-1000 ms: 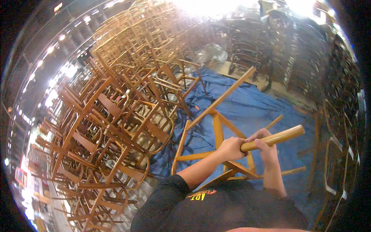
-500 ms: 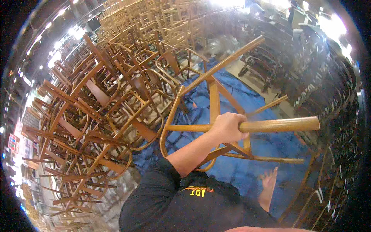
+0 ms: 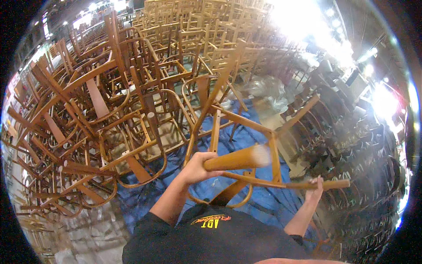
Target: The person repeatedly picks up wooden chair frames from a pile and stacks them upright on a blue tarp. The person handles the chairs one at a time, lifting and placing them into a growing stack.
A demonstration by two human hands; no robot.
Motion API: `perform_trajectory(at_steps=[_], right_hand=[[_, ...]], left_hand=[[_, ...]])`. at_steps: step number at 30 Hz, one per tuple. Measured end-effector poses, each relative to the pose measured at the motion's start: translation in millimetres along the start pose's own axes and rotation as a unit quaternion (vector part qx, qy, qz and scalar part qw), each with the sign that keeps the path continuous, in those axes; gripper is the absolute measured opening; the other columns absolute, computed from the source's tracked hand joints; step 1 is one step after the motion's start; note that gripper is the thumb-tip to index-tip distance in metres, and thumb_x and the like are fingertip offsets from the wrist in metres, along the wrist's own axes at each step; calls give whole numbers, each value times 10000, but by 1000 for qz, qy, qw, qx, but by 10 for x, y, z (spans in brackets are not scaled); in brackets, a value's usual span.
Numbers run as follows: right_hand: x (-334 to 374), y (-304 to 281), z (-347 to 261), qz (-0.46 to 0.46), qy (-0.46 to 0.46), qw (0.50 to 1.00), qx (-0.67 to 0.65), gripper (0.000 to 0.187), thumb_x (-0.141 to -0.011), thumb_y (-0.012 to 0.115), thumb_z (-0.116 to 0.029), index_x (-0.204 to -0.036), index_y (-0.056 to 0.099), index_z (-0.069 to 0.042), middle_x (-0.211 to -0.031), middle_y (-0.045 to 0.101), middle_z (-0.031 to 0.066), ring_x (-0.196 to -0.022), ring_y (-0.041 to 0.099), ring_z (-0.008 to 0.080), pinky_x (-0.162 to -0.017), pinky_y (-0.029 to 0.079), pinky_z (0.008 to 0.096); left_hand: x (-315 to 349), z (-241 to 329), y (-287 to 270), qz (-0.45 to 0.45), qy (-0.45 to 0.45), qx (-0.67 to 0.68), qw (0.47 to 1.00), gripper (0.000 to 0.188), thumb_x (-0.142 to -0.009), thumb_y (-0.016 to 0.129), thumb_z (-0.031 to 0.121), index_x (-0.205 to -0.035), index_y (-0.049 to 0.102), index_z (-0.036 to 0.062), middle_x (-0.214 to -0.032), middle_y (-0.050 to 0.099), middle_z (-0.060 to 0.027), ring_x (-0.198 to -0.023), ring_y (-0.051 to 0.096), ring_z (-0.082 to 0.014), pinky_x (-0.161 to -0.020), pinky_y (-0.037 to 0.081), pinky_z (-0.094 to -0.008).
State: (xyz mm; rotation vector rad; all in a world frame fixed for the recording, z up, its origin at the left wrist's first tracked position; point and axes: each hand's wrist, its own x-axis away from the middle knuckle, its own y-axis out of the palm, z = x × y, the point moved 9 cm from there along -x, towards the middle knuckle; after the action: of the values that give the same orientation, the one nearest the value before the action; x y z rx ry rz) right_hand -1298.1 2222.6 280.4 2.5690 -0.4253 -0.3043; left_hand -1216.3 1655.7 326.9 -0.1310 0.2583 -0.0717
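A seatless wooden chair frame (image 3: 246,119) is held upside down in front of my body, its legs pointing up and outward. My left hand (image 3: 197,168) is closed round the thick near leg (image 3: 235,160), whose blurred end points toward the right. On the right, my right hand (image 3: 313,190) has its fingers wrapped round another leg (image 3: 339,184) close to its tip. The curved back of the frame hangs low near my shirt, over a blue sheet (image 3: 269,210) on the floor.
Brown wooden chair frames (image 3: 97,99) are piled in a tangle on the left, close to the held frame. Pale frames (image 3: 176,20) stand stacked high behind. Crumpled clear plastic (image 3: 267,90) lies beyond the sheet. Rows of dark chairs (image 3: 351,209) line the right side.
My left hand has moved left and slightly down with the leg, turning the chair frame. My right hand has risen from below and taken hold of the right leg. The view has shifted too.
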Motion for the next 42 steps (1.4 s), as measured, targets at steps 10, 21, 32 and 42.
perform_trajectory(at_steps=[10, 21, 32, 42], right_hand=[[-1930, 2253, 1538, -223, 96, 969, 55, 148, -929, 713, -89, -881, 573, -101, -785, 548, 22, -781, 573, 164, -840, 476, 366], [-3296, 3981, 3448, -389, 171, 898, 117, 192, -889, 762, -93, -838, 577, -101, -882, 595, 1, -913, 592, 151, -920, 451, 352], [-3462, 4912, 4426, -431, 209, 861, 170, 130, -909, 750, -81, -877, 624, -85, -964, 647, 39, -999, 617, 178, -966, 465, 366], [-3166, 4947, 4872, -363, 262, 863, 236, 163, -918, 766, -138, -886, 610, -106, -1025, 670, 40, -965, 588, 152, -908, 462, 310]], left_hand=[[-315, -785, -1143, 225, -147, -106, 957, 197, -772, 849, 102, -861, 675, 75, -816, 646, -8, -782, 595, -130, -720, 509, -311], [-834, -1535, -1451, 521, -162, -59, 836, 173, -836, 763, -7, -928, 623, 38, -959, 650, -66, -903, 608, -156, -850, 520, -317], [-1022, -2080, -2202, 589, -181, -41, 786, 200, -789, 756, 39, -916, 603, 69, -1031, 636, -97, -1051, 611, -233, -967, 497, -391], [-910, -2896, -2737, 517, -110, 25, 849, 294, -749, 791, -1, -932, 576, 81, -1031, 630, -70, -1118, 599, -232, -1057, 448, -398]])
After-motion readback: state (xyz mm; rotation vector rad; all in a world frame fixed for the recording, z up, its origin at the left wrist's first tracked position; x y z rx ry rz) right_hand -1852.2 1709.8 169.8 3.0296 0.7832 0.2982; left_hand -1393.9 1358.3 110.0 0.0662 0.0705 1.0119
